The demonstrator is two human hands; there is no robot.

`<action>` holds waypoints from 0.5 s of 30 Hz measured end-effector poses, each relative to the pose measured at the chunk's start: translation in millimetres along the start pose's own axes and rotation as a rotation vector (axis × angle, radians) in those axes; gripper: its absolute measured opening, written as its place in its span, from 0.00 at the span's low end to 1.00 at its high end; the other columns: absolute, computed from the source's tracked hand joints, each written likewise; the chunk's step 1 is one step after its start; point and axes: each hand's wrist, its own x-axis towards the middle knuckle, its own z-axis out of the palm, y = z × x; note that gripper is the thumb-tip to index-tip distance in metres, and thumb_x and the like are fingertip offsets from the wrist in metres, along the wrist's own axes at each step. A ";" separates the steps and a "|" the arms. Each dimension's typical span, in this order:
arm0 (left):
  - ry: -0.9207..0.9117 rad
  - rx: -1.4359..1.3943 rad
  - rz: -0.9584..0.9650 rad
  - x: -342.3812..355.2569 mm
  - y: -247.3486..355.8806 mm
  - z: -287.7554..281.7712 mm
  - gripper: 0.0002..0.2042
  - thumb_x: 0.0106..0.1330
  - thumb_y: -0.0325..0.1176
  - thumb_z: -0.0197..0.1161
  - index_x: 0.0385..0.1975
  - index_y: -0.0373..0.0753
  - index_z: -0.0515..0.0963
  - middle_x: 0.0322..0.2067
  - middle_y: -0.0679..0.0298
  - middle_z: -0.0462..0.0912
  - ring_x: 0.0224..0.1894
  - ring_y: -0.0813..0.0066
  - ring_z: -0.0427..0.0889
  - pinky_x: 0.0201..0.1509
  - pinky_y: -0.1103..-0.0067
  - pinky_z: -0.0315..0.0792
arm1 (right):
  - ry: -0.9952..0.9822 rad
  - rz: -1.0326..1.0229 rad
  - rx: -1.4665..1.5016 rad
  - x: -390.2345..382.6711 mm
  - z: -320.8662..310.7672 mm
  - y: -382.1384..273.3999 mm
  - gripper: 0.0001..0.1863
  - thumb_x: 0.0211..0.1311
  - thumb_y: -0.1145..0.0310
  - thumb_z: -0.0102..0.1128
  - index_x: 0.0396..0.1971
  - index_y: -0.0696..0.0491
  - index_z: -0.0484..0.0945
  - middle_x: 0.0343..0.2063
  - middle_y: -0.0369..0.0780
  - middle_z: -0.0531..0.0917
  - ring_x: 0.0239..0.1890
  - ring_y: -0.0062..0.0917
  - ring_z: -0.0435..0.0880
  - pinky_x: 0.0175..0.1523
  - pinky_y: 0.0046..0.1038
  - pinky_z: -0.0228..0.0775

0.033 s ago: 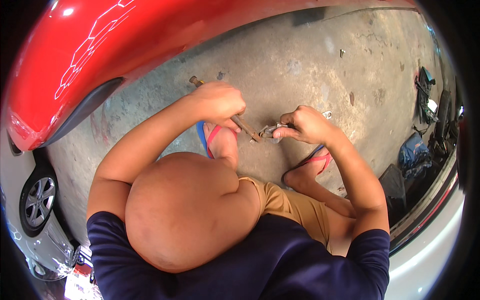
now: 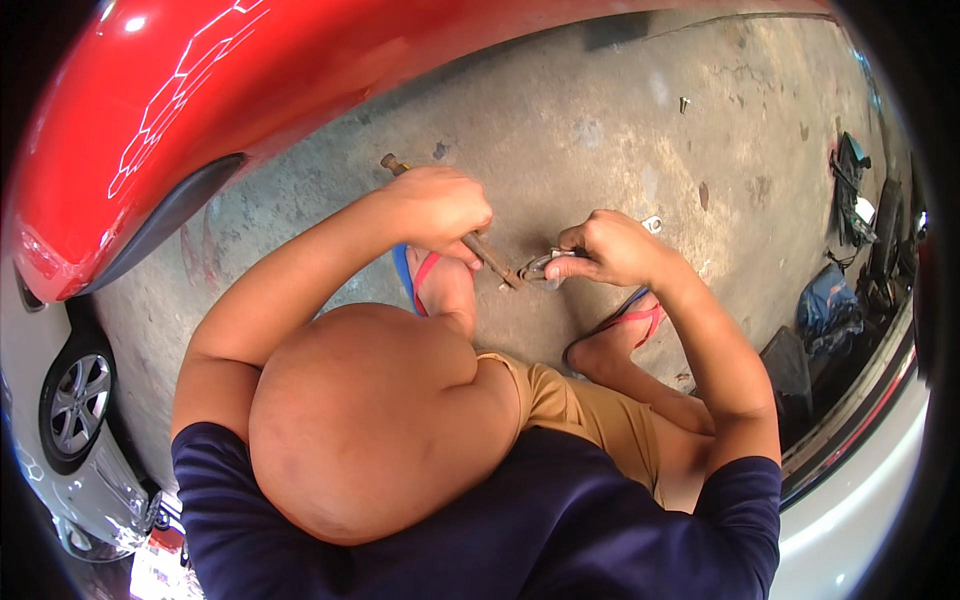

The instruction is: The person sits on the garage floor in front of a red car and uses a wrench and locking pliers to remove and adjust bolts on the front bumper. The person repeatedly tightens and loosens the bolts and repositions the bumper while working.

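My left hand [image 2: 440, 208] is closed around a brown, rusty-looking metal rod [image 2: 490, 256]. A thicker brass-coloured end of the rod sticks out past the far left of that fist, and its lower end slants toward my right hand. Fingers of my right hand [image 2: 612, 250] are wrapped round a silver wrench [image 2: 536, 268], whose jaw meets the rod's lower end. Behind that hand shows a small holed metal end [image 2: 653, 225], seemingly the wrench's handle. Most of the wrench is hidden by my fingers, so its exact type is unclear.
I squat on a stained concrete floor [image 2: 600, 150] in flip-flops [image 2: 640, 318]. A small bolt [image 2: 684, 105] lies farther off. A red car [image 2: 200, 110] fills the far left, a silver car's wheel [image 2: 78, 400] the left. Dark parts [image 2: 850, 190] and a blue bag [image 2: 830, 305] lie right.
The holed metal end behind my right hand has shifted very slightly. Otherwise both hands keep their hold and place.
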 end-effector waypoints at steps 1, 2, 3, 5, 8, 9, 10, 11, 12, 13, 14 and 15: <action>-0.028 -0.007 0.016 -1.2 3.8 -2.0 0.19 0.56 0.50 0.74 0.28 0.38 0.84 0.25 0.53 0.83 0.35 0.48 0.84 0.39 0.59 0.76 | -0.050 -0.022 -0.011 3.2 -1.7 -1.1 0.30 0.65 0.38 0.62 0.26 0.55 0.84 0.17 0.50 0.77 0.24 0.50 0.77 0.31 0.44 0.68; -0.033 -0.019 0.040 -0.5 4.2 0.5 0.18 0.56 0.49 0.74 0.28 0.38 0.84 0.25 0.52 0.83 0.35 0.47 0.84 0.38 0.58 0.76 | -0.099 -0.043 -0.023 7.0 -2.7 -2.6 0.30 0.66 0.39 0.61 0.26 0.55 0.83 0.16 0.50 0.76 0.23 0.49 0.76 0.30 0.43 0.67; -0.038 -0.031 0.063 0.9 3.8 5.0 0.18 0.56 0.49 0.74 0.28 0.38 0.84 0.24 0.52 0.83 0.35 0.47 0.84 0.37 0.58 0.76 | -0.149 -0.065 -0.034 8.4 -2.7 -3.5 0.30 0.67 0.39 0.61 0.25 0.56 0.83 0.15 0.49 0.75 0.22 0.48 0.75 0.29 0.42 0.66; -0.029 -0.060 0.094 1.8 2.0 9.2 0.16 0.56 0.47 0.74 0.29 0.38 0.85 0.23 0.52 0.83 0.35 0.47 0.84 0.38 0.58 0.76 | -0.202 -0.051 0.096 9.5 7.2 2.0 0.29 0.69 0.42 0.61 0.24 0.57 0.82 0.14 0.47 0.73 0.19 0.42 0.72 0.28 0.39 0.64; 0.050 -0.112 0.126 -1.1 -2.9 15.8 0.15 0.54 0.46 0.73 0.29 0.39 0.86 0.21 0.53 0.83 0.32 0.49 0.84 0.46 0.61 0.74 | -0.195 0.012 0.294 2.9 15.2 6.3 0.27 0.72 0.47 0.61 0.23 0.57 0.81 0.12 0.42 0.72 0.18 0.31 0.70 0.27 0.35 0.62; 0.098 -0.127 0.148 -0.8 -6.4 20.4 0.15 0.54 0.46 0.73 0.27 0.38 0.86 0.20 0.53 0.82 0.30 0.49 0.83 0.49 0.62 0.72 | -0.178 0.040 0.360 -0.5 16.9 5.4 0.27 0.72 0.48 0.61 0.22 0.57 0.81 0.12 0.40 0.72 0.18 0.27 0.69 0.27 0.34 0.62; 0.146 -0.145 0.167 -2.0 -5.7 19.9 0.16 0.53 0.46 0.72 0.26 0.37 0.86 0.19 0.53 0.82 0.28 0.50 0.83 0.52 0.64 0.71 | -0.191 0.081 0.419 -2.4 15.4 1.9 0.25 0.73 0.49 0.61 0.23 0.56 0.81 0.13 0.38 0.73 0.18 0.25 0.69 0.27 0.33 0.62; 0.120 -0.121 0.142 -2.2 -4.7 18.0 0.15 0.51 0.45 0.71 0.28 0.38 0.87 0.19 0.54 0.82 0.28 0.51 0.82 0.53 0.66 0.69 | -0.204 0.122 0.478 -4.9 11.0 -3.2 0.24 0.74 0.51 0.60 0.24 0.56 0.81 0.13 0.37 0.74 0.19 0.22 0.70 0.28 0.32 0.62; 0.094 -0.096 0.117 -1.8 -3.6 14.3 0.15 0.48 0.44 0.70 0.30 0.40 0.89 0.19 0.56 0.83 0.27 0.53 0.81 0.54 0.68 0.67 | -0.217 0.164 0.537 -6.5 8.9 -5.9 0.23 0.74 0.52 0.60 0.25 0.56 0.81 0.14 0.35 0.75 0.20 0.20 0.70 0.28 0.31 0.62; 0.067 -0.067 0.098 -1.7 -2.1 9.8 0.17 0.46 0.44 0.70 0.33 0.41 0.90 0.20 0.57 0.83 0.27 0.55 0.81 0.55 0.70 0.64 | -0.224 0.156 0.569 -7.8 10.6 -5.8 0.22 0.75 0.53 0.59 0.26 0.56 0.81 0.14 0.34 0.76 0.20 0.19 0.70 0.29 0.30 0.62; 0.095 -0.070 0.115 -1.0 -2.9 10.4 0.15 0.46 0.44 0.69 0.28 0.40 0.88 0.18 0.56 0.81 0.25 0.54 0.80 0.55 0.70 0.65 | -0.230 0.147 0.601 -9.0 13.1 -4.8 0.21 0.75 0.54 0.59 0.27 0.56 0.81 0.15 0.33 0.77 0.21 0.18 0.71 0.30 0.29 0.62; 0.122 -0.073 0.133 -0.3 -4.5 12.2 0.14 0.46 0.44 0.68 0.24 0.39 0.86 0.15 0.56 0.80 0.24 0.53 0.79 0.55 0.69 0.65 | -0.237 0.138 0.633 -10.2 14.2 -4.0 0.21 0.76 0.55 0.58 0.28 0.56 0.82 0.16 0.32 0.77 0.22 0.18 0.71 0.30 0.29 0.63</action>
